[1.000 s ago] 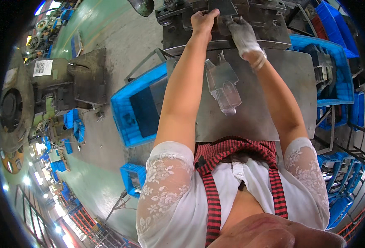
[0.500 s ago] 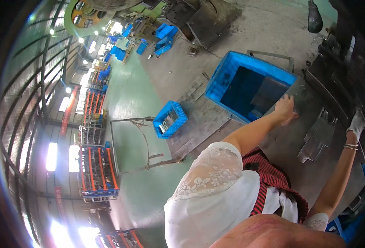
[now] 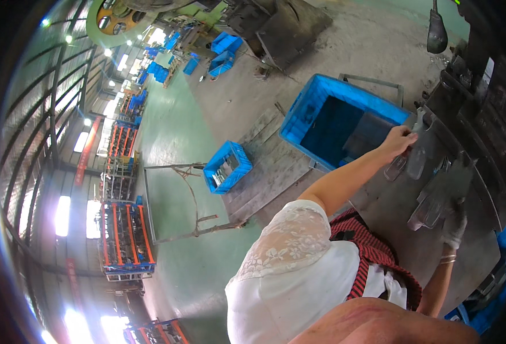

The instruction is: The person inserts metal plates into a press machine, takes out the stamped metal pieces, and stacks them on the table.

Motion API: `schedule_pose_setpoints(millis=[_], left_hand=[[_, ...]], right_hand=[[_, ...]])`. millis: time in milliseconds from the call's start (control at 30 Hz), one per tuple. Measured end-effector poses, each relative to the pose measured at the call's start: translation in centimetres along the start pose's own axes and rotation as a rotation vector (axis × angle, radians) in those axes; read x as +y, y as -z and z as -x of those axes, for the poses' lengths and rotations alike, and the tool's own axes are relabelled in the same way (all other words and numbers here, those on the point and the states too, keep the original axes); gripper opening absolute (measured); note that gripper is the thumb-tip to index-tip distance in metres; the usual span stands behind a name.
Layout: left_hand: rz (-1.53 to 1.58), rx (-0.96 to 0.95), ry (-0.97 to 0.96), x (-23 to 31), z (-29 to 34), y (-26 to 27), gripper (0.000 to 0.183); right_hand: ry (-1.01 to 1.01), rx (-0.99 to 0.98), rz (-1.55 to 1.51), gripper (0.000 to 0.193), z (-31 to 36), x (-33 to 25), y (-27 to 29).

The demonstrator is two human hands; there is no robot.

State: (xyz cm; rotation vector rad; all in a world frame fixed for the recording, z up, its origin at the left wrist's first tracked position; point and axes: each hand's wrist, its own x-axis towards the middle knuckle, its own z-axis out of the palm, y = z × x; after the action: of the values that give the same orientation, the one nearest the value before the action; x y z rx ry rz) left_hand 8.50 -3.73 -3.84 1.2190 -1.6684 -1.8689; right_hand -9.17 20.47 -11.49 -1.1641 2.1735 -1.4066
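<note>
My bare left hand [image 3: 398,141] is closed, fingertips pinched on a thin, elongated flat metal part [image 3: 419,121] that sticks up past them beside the blue crate's corner. Just below these fingers, another shiny metal part [image 3: 416,162] and a looped one [image 3: 394,168] lie on the dark metal table [image 3: 402,198]. My right hand [image 3: 454,225], in a pale glove, is at the right edge of a pile of flat metal parts [image 3: 431,200]. Motion smears its fingers, so their grip does not show.
A large blue crate [image 3: 299,109] with a dark inside stands left of the table. Dark machinery [image 3: 482,126] rises along the right, and a dark pear-shaped thing [image 3: 436,34] hangs above. A smaller blue crate [image 3: 230,166] holds metal pieces. Another blue bin [image 3: 502,275] is at lower right.
My right hand has come back from the machine toward me, down to the pile. My left hand has lifted slightly at the crate's corner, where a metal part now shows at its fingertips.
</note>
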Motion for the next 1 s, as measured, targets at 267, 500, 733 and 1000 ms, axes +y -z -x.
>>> schedule_pose_setpoints(millis=[267, 500, 733, 1000], left_hand=[[0.174, -0.187, -0.169, 3.3, 1.9, -11.3, 0.019], [-0.582, 0.093, -0.644, 0.7, 0.2, -8.5, 0.05], [-0.212, -0.138, -0.34, -4.7, -1.6, -9.8, 0.071], [-0.297, -0.182, -0.286, -3.0, -1.6, -9.6, 0.065]], right_hand=[[-0.552, -0.02, -0.515, 0.031, -0.2, -6.1, 2.2], [-0.281, 0.311, -1.295, 0.032, -3.9, -4.4, 0.8], [-0.198, 0.398, -0.75, 0.024, -8.4, -7.1, -1.4], [0.129, 0.16, 0.907, 0.025, -15.8, -5.1, 1.0]])
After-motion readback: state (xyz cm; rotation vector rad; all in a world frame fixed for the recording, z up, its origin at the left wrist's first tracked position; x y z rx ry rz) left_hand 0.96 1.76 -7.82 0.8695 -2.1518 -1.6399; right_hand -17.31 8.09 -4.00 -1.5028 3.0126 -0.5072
